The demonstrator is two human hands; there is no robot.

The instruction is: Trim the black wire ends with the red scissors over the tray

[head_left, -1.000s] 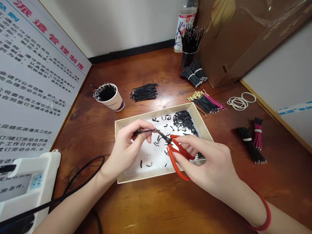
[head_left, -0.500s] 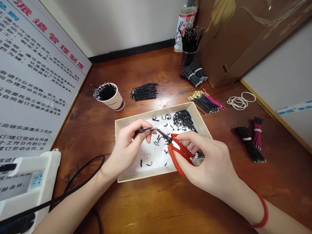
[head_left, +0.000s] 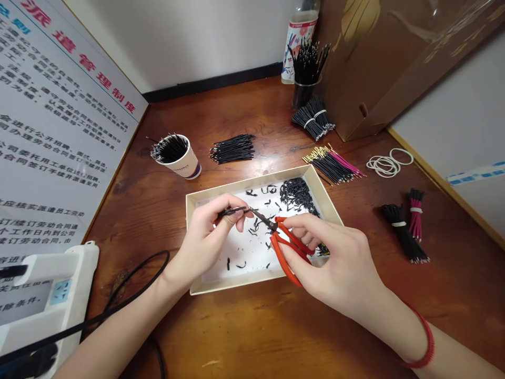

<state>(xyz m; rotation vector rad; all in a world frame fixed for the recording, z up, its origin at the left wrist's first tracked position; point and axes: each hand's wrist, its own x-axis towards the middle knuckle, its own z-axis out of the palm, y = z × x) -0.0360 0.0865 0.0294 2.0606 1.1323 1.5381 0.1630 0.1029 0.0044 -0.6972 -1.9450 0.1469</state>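
Note:
Over the left half of a shallow box [head_left: 252, 287], my left hand [head_left: 215, 231] pinches a short black wire [head_left: 235, 210] between thumb and fingers. My right hand [head_left: 335, 258] is wrapped round the red handles of small scissors [head_left: 288, 245]. The scissor tips lie at the wire's end, close by my left fingertips; whether they touch it is too small to tell. Inside the box are scattered black scraps [head_left: 254, 226] on a white bottom and a dense pile of black bits [head_left: 298, 195] in the far right corner.
Beyond the box stand a paper cup [head_left: 189, 164] of wires, a loose wire pile [head_left: 232, 148] and a clear cup [head_left: 303, 95]. Tied bundles [head_left: 404, 231] and rubber bands [head_left: 384, 164] lie right. A black cable [head_left: 136, 292] loops by my left forearm.
The scissors in my right hand have shifted very slightly left. My left hand keeps its hold on the wire in the same place.

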